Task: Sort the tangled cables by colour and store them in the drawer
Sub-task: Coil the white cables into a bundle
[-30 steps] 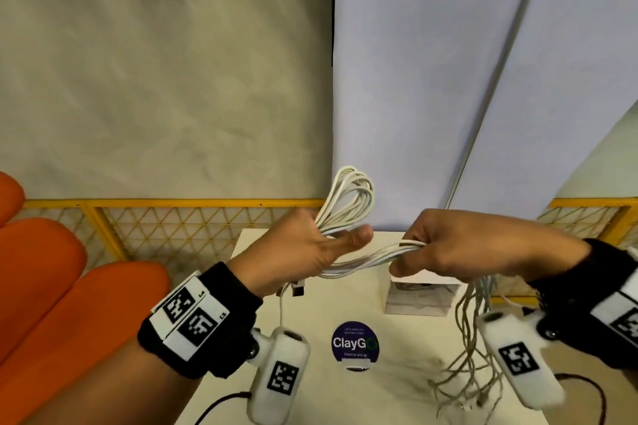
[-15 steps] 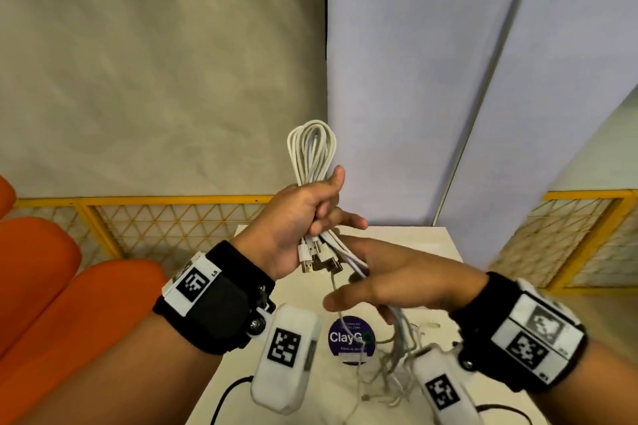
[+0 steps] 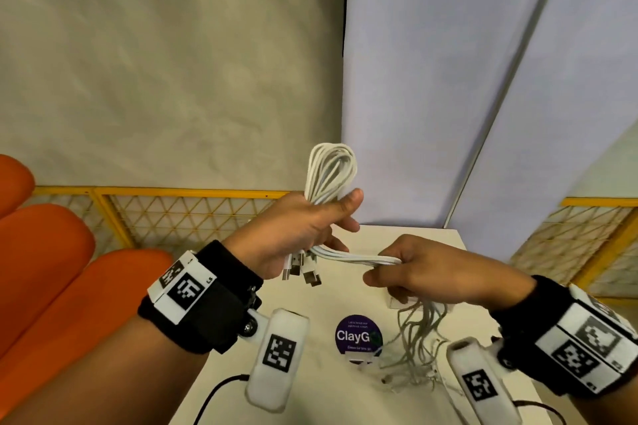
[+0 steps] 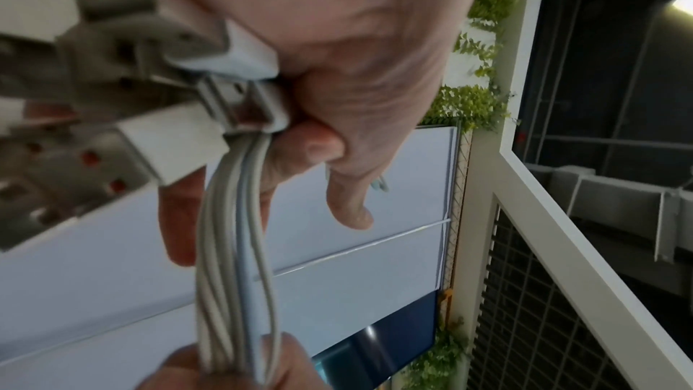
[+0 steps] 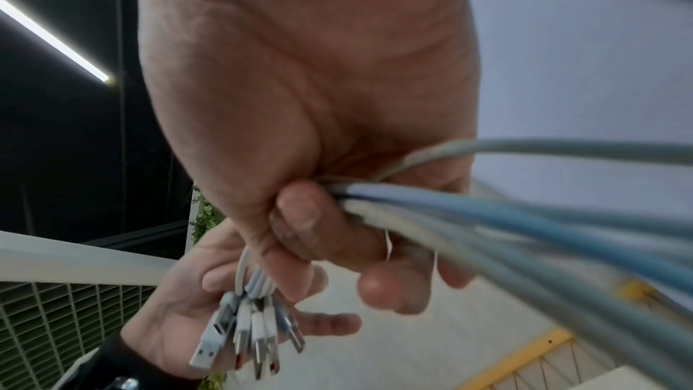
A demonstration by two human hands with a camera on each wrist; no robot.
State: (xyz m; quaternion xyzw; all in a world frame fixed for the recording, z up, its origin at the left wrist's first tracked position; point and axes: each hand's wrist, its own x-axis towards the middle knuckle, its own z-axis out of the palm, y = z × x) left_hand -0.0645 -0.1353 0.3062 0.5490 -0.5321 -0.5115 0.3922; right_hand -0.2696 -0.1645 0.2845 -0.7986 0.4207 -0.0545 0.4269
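Note:
A bundle of white cables (image 3: 329,176) stands looped above my left hand (image 3: 303,235), which grips it at the middle; several USB plugs (image 3: 302,269) hang below the fist. From there the cables (image 3: 355,257) run right into my right hand (image 3: 407,269), which grips them a short way off, level with the left. Loose ends (image 3: 417,331) dangle from the right hand down to the white table (image 3: 428,238). The left wrist view shows the plugs (image 4: 176,129) and strands (image 4: 236,248) close up. In the right wrist view the strands (image 5: 487,218) pass through curled fingers, plugs (image 5: 247,334) beyond. No drawer is in view.
A round purple ClayGo sticker (image 3: 359,338) lies on the table below the hands. A small clear box (image 3: 400,302) sits partly hidden under the right hand. Orange seats (image 3: 51,269) stand at left, a yellow mesh fence (image 3: 172,217) behind.
The left hand dropped a little with the loop. The right hand slid rightward along the cables from close under the left hand, stretching a span between them.

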